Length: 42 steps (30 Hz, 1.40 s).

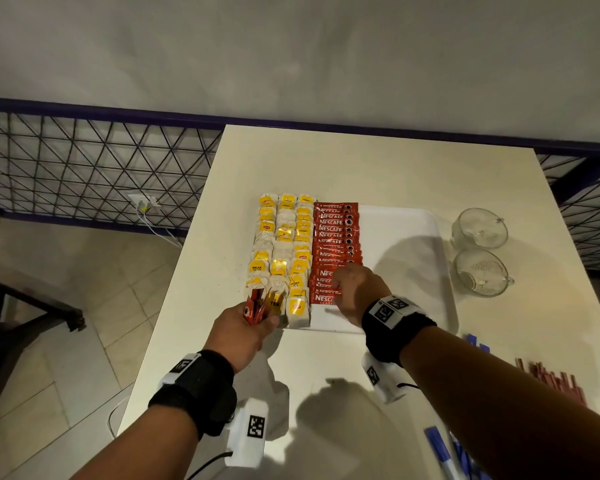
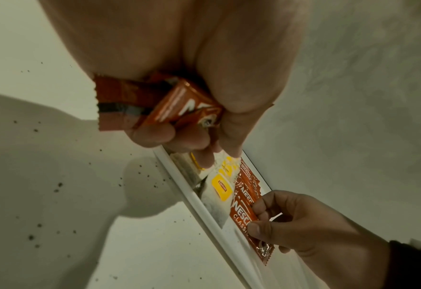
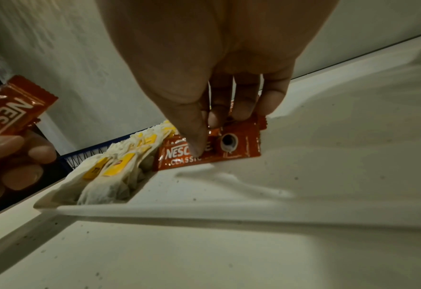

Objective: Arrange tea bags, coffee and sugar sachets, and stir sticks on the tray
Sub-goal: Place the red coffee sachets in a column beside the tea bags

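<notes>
Sachets of coffee (image 2: 159, 105) sit bunched in the left hand (image 1: 246, 336), fingers curled round them, just off the tray's (image 1: 440, 271) near-left corner. Tea bags (image 1: 281, 251) fill the tray's left side; beside them runs the red coffee row (image 1: 333, 240). The right hand (image 1: 355, 292), palm down, pinches the nearest sachet (image 3: 209, 152) at the row's near end. Best to lay it square, overlapping evenly, then release.

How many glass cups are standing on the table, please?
2. Both stand right of the tray: the farther cup and the nearer cup just in front of it. No others show.
</notes>
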{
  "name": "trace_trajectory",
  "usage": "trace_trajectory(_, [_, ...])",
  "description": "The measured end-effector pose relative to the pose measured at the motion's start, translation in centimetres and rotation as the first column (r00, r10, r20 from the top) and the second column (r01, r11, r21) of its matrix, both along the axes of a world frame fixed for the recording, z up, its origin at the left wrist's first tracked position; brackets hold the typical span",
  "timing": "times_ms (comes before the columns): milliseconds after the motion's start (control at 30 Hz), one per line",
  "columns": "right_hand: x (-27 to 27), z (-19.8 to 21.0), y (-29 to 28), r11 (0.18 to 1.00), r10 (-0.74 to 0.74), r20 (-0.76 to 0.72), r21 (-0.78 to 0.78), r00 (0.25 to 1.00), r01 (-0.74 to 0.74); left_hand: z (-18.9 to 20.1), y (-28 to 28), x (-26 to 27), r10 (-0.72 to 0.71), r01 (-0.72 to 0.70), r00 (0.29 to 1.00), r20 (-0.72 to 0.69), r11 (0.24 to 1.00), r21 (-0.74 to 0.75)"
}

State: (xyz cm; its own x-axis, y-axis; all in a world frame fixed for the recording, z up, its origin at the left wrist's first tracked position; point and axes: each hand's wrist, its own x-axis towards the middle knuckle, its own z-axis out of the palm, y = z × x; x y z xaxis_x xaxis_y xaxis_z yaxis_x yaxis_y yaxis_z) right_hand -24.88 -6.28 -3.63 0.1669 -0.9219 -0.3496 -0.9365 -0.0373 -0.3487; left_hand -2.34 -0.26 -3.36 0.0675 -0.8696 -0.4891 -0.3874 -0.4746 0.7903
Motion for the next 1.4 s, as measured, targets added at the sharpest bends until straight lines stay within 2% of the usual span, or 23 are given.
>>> trace_trajectory(400, [-0.2, -0.5, 0.5, 0.990, 0.066, 0.035, -0.130, 0.997, -0.061, 0.1, 0.2, 0.0, -0.008, 0.008, 1.000, 0.005, 1.000, -0.004])
trace_trajectory(667, [-0.4, -0.4, 0.6, 0.985, 0.089, 0.040, -0.149, 0.995, -0.082, 0.5, 0.4, -0.1, 0.000, -0.001, 1.000, -0.013, 1.000, -0.011])
trace_trajectory(900, [-0.5, -0.1, 0.6, 0.986, 0.100, 0.044, -0.139, 0.994, -0.093, 0.6, 0.5, -0.3, -0.004, 0.002, 0.998, -0.057, 0.999, -0.032])
trace_trajectory(967, [-0.5, 0.1, 0.6, 0.985, 0.103, 0.056, -0.147, 0.993, -0.094, 0.9, 0.6, -0.4, 0.003, -0.003, 0.994, -0.114, 1.000, -0.006])
trace_trajectory(1033, [-0.2, 0.7, 0.6, 0.977, 0.114, 0.125, -0.193, 0.986, -0.088, 1.3, 0.7, -0.6, 0.062, -0.042, 0.948, -0.311, 0.997, 0.071])
trace_trajectory(1100, [0.8, 2.0, 0.6, 0.976, 0.146, 0.215, -0.189, 0.966, -0.105, 1.8, 0.9, -1.1, 0.117, -0.049, 0.845, -0.522, 0.989, 0.142])
trace_trajectory(1133, [1.5, 2.8, 0.7, 0.979, 0.170, 0.265, -0.157, 0.949, -0.131, 2.0, 0.9, -1.3, 0.122, -0.038, 0.810, -0.573, 0.987, 0.158])
trace_trajectory(1200, [2.9, 4.6, 0.9, 0.982, 0.190, 0.406, -0.065, 0.894, -0.179, 2.6, 0.9, -1.8, 0.107, -0.005, 0.776, -0.622, 0.986, 0.164])
trace_trajectory(1267, [3.7, 5.7, 1.2, 0.982, 0.158, 0.515, 0.011, 0.842, -0.191, 3.1, 0.7, -2.3, 0.062, 0.038, 0.779, -0.624, 0.989, 0.145])
trace_trajectory(1400, [3.4, 5.8, 1.7, 0.998, 0.004, 0.615, 0.043, 0.789, -0.038, 4.0, 0.7, -2.6, 0.030, 0.047, 0.779, -0.627, 0.993, 0.106])
